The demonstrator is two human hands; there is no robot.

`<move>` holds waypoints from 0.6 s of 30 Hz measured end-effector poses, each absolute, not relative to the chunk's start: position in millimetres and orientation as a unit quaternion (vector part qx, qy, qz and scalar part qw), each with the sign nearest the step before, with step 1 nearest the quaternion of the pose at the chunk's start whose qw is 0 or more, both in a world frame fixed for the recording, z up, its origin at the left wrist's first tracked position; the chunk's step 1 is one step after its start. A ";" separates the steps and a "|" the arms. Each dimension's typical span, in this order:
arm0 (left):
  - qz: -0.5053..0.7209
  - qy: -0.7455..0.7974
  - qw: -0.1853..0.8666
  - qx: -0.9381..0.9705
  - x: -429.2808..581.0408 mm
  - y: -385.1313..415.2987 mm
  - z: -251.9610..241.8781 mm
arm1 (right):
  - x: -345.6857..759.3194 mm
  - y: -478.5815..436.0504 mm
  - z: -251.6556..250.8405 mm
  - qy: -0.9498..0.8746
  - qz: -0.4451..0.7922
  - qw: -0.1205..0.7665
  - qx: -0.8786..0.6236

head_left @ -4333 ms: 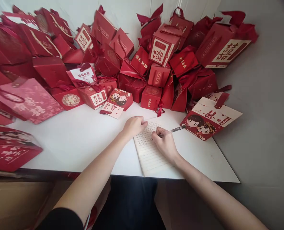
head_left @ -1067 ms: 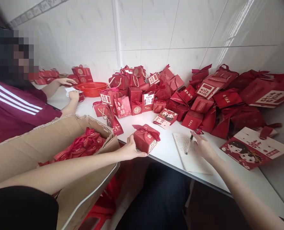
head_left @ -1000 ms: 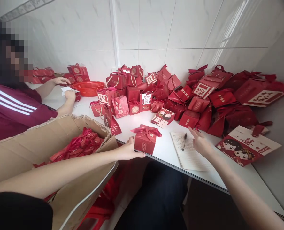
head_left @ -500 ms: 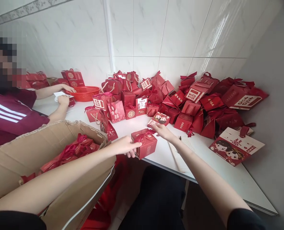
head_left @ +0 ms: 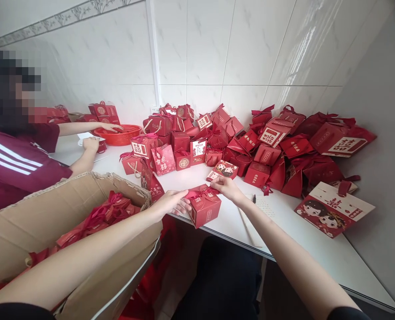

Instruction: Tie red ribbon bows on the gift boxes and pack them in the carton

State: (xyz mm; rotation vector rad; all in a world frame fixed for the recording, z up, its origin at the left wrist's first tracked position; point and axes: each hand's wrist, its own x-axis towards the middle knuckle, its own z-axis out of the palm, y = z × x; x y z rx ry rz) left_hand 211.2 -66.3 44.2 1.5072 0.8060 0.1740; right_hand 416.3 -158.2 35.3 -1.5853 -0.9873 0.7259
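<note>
A small red gift box [head_left: 205,210] with a red ribbon bow stands near the front edge of the white table [head_left: 317,253]. My left hand [head_left: 171,202] pinches the ribbon at the box's left top corner. My right hand [head_left: 228,187] pinches the ribbon at the box's right top. Behind my right arm lies a lined notebook [head_left: 262,209] with a black pen [head_left: 253,198] resting on it.
An open cardboard carton [head_left: 67,209] full of red ribboned boxes sits at my left. A big pile of red gift boxes [head_left: 250,138] lines the tiled wall. A flat cartoon-couple box [head_left: 332,209] lies right. A person in a striped maroon shirt [head_left: 13,164] works beside a red basin [head_left: 117,134].
My right hand let go of the pen, left it on the notebook and moved left to the box's ribbon. My left hand shifted from the box's side to the ribbon.
</note>
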 end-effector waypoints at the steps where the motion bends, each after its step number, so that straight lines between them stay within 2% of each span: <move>1: 0.080 0.357 0.611 0.702 212.2 -65.3 44.9 | 416.0 -158.8 34.6 -0.411 0.302 0.545 -0.666; 5: 0.120 0.328 0.444 0.825 213.0 -62.1 46.9 | 414.9 -162.7 33.0 -0.406 0.275 0.564 -0.664; 9: 0.145 0.322 0.334 0.874 210.1 -67.1 53.7 | 412.5 -168.2 32.0 -0.434 0.219 0.570 -0.662; 14: 0.100 0.299 0.303 0.899 214.5 -71.5 55.4 | 412.5 -167.3 23.4 -0.474 0.154 0.572 -0.652; 18: 0.105 0.278 0.361 0.884 217.8 -59.0 40.9 | 415.1 -166.1 14.9 -0.489 0.144 0.571 -0.644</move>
